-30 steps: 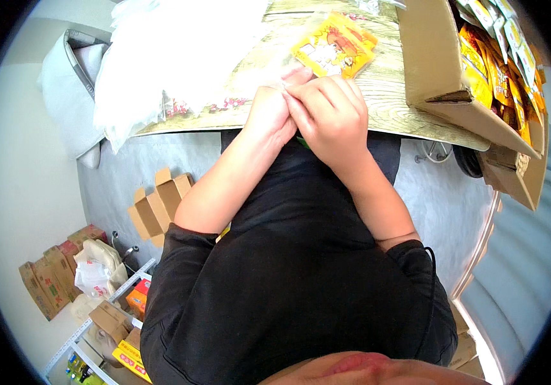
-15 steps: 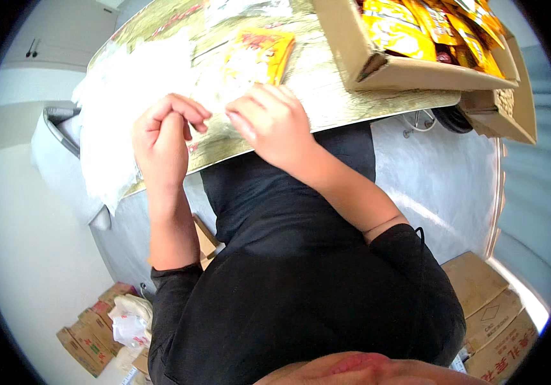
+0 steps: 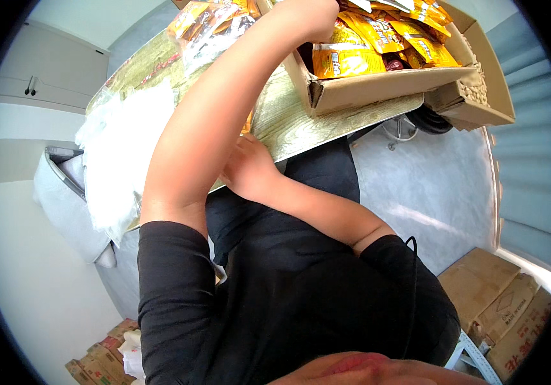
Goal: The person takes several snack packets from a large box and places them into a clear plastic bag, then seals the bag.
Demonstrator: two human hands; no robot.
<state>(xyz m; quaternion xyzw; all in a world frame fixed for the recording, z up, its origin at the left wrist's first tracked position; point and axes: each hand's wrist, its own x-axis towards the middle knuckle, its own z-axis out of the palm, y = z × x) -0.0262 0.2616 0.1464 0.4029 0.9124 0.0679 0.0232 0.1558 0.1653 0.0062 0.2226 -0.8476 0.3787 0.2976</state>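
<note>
My left arm stretches across the table to the open cardboard box (image 3: 378, 86) at the far right. My left hand (image 3: 317, 20) is over the box's left side, against the orange packets (image 3: 349, 61); its fingers are turned away and cut off by the top edge. My right hand (image 3: 253, 168) rests low at the table's near edge, partly behind my left forearm, so its fingers are mostly hidden. Just beyond it, a bit of an orange packet (image 3: 248, 122) shows on the table beside that forearm.
White plastic bags (image 3: 125, 147) spread over the table's left side. A clear bag of orange packets (image 3: 211, 32) lies at the back. Another box (image 3: 481, 102) holding small tan pieces stands right of the first. Cardboard cartons (image 3: 493, 295) stand on the floor at lower right.
My left hand has moved from beside my right hand up and right to the box. My right hand has dropped down and left. The view has shifted, bringing the clear bag further into sight.
</note>
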